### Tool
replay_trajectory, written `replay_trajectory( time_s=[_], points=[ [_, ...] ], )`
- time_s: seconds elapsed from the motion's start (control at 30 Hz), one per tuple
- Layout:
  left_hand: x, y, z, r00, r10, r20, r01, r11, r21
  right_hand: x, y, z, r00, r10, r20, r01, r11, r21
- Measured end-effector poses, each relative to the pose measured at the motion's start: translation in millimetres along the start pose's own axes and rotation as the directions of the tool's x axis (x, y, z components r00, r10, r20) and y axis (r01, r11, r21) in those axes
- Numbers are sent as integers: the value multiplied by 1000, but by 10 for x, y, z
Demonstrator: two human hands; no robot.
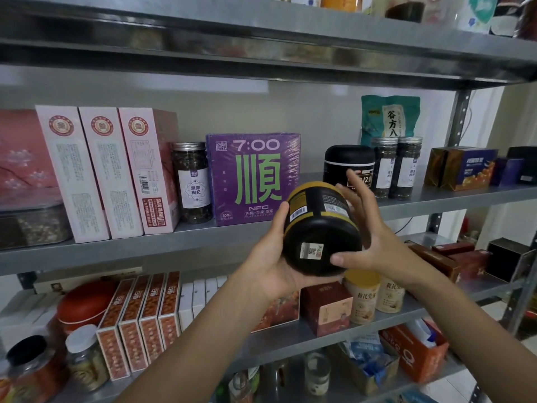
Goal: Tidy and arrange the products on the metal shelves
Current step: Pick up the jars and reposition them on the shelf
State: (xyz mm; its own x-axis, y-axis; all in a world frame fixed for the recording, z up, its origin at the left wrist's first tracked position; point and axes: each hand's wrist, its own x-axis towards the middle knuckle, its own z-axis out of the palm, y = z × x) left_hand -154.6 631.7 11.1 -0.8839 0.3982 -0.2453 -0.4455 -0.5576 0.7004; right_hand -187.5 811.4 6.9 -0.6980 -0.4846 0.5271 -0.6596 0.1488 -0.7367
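A black round tub with yellow bands [321, 228] is tipped on its side in front of the middle shelf [145, 248], its base with a white code sticker facing me. My left hand [270, 257] cups it from the lower left. My right hand [369, 228] grips it from the right, fingers spread over its side. Behind it on the shelf stand a purple box [252, 175] marked 7:00 and another black tub [347, 167], with a gap between them.
The middle shelf also carries pink boxes [116, 170], a dark-berry jar [193, 181], two jars [396, 167], a teal pouch [389, 114] and a blue-gold box [465, 168]. Below sit orange-patterned boxes [139, 321], a red tin [84, 303], cream canisters [374, 295] and brown boxes [325, 306].
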Motion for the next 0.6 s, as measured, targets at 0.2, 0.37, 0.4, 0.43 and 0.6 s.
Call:
replay_trajectory(
  time_s=[0.2, 0.37, 0.4, 0.43, 0.6],
  points=[
    [20, -17, 12, 999, -4, 47, 7, 998, -69, -3, 88, 29, 999, 42, -1, -42, 995, 87],
    [85, 46, -119, 983, 181, -41, -167, 957, 237, -33, 34, -56, 1000, -14, -15, 13, 998, -60],
    [93, 60, -151, 970, 239, -55, -208, 920, 331, -44, 18, -69, 999, -41, -4, 40, 988, -147],
    [90, 67, -166, 960, 276, -46, -235, 884, 405, -53, 4, -71, 997, -75, 13, 76, 968, -239],
    [48, 20, -88, 947, 316, 55, -282, 738, 614, -34, -85, 34, 984, -175, 34, 176, 927, -330]
  ],
)
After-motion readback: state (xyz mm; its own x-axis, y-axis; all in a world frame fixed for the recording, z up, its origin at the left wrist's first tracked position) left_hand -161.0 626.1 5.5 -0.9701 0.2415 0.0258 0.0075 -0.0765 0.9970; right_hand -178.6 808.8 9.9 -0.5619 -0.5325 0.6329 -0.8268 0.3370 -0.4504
